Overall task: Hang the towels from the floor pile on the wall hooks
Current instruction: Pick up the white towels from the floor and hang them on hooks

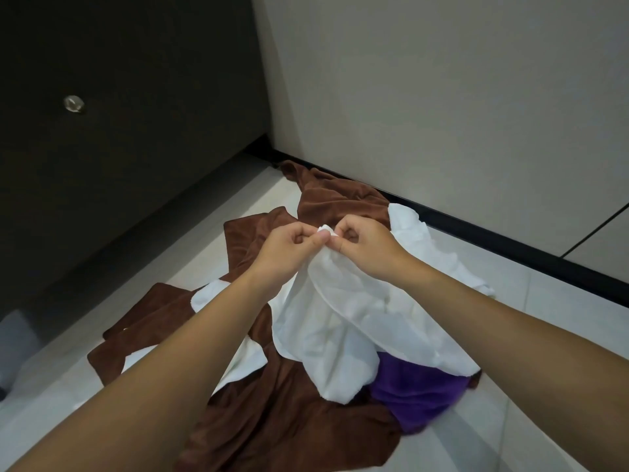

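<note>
We find the pile [282, 403] on the floor [527, 386] against the far wall [442, 97]: brown towels [326, 199] and, near right, a purple towel [415, 396]. The white towel [340, 318] is part-lifted, its lower folds lying on the pile. The left hand [289, 248] and right hand [369, 248] meet at one bunched corner, fingers [306, 245] curled and pinching it. No hooks are in view. We judge that so small a pinch may slip, or the trailing cloth may drag neighbouring towels along.

Two hands: a left hand [286, 247] and a right hand [364, 247]. One purple towel [418, 396]. At least two in white: a raised white towel [340, 318] and a second white towel [245, 362] in the pile. Brown towels [289, 420]: two or more, as overlaps hide the exact count. One knob [74, 104].
</note>
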Available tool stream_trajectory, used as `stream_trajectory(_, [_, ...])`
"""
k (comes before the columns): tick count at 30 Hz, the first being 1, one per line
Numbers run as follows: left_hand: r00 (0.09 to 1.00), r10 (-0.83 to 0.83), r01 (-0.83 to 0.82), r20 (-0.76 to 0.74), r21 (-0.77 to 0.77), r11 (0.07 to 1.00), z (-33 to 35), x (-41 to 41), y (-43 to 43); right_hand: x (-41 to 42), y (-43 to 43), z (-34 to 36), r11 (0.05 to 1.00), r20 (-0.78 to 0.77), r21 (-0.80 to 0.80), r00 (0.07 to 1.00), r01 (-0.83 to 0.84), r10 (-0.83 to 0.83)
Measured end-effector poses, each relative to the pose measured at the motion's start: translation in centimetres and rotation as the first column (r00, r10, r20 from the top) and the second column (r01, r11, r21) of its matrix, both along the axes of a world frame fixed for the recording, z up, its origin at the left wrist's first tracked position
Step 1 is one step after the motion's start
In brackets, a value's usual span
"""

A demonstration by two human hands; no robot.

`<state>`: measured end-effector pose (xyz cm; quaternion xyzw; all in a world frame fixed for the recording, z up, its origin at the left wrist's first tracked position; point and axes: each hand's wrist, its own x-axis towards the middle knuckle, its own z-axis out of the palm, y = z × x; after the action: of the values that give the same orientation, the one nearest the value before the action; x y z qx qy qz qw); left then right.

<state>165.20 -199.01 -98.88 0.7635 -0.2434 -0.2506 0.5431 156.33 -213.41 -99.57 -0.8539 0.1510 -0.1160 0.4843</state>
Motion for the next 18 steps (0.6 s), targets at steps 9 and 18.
stream_trajectory(9, [0.987, 0.070, -0.065, 0.144, -0.041, 0.997, 1.9, 0.5, -0.3, -0.3, -0.9, 0.3, 0.989, 0.055, 0.021, 0.988, -0.144, 0.142])
stream_trajectory(18, [0.849, 0.481, -0.441, 0.221, -0.205, 0.874, 7.5, 6.6, 2.8, -2.7, -3.9, 1.2, 0.935, -0.232, -0.213, 0.945, -0.282, 0.232])
